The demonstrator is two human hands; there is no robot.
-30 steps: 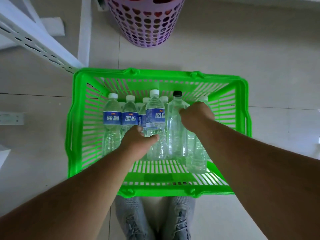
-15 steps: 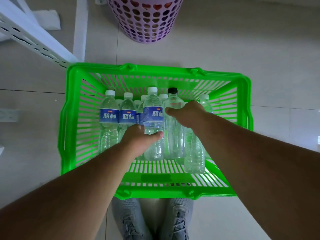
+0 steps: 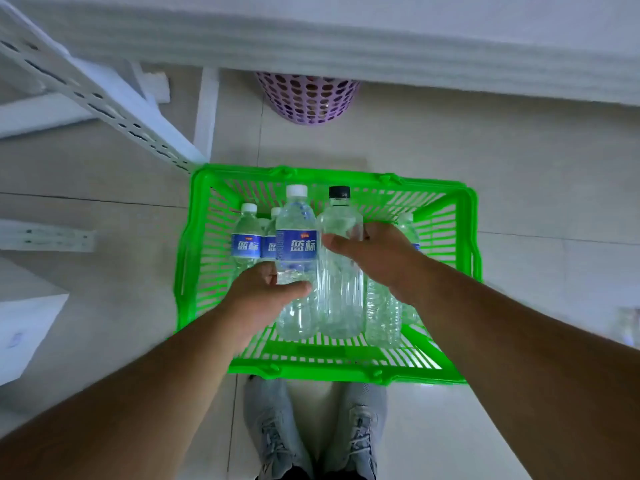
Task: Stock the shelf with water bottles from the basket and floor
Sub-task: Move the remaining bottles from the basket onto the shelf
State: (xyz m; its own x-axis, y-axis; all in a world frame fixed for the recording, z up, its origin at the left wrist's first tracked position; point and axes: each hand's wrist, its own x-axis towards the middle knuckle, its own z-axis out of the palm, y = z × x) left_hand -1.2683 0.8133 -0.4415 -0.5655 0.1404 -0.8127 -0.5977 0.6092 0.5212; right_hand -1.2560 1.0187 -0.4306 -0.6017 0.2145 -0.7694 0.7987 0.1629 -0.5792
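A green basket (image 3: 188,258) stands on the floor and holds several clear water bottles. My left hand (image 3: 263,299) grips a white-capped bottle with a blue label (image 3: 296,251), raised above the others. Beside it, my right hand (image 3: 374,254) grips a black-capped bottle without a label (image 3: 341,289), also raised. Two more blue-label bottles (image 3: 246,237) stand at the basket's left side. Other bottles (image 3: 382,317) sit under my right forearm, partly hidden.
A white shelf board (image 3: 346,39) runs across the top, with a perforated white upright (image 3: 104,102) at left. A purple perforated bin (image 3: 306,98) stands behind the basket. My grey shoes (image 3: 311,431) are just below the basket. A white box (image 3: 24,327) sits at left.
Both hands have lifted their bottles up out of the row in the basket. The view has tilted up, bringing the shelf board into sight.
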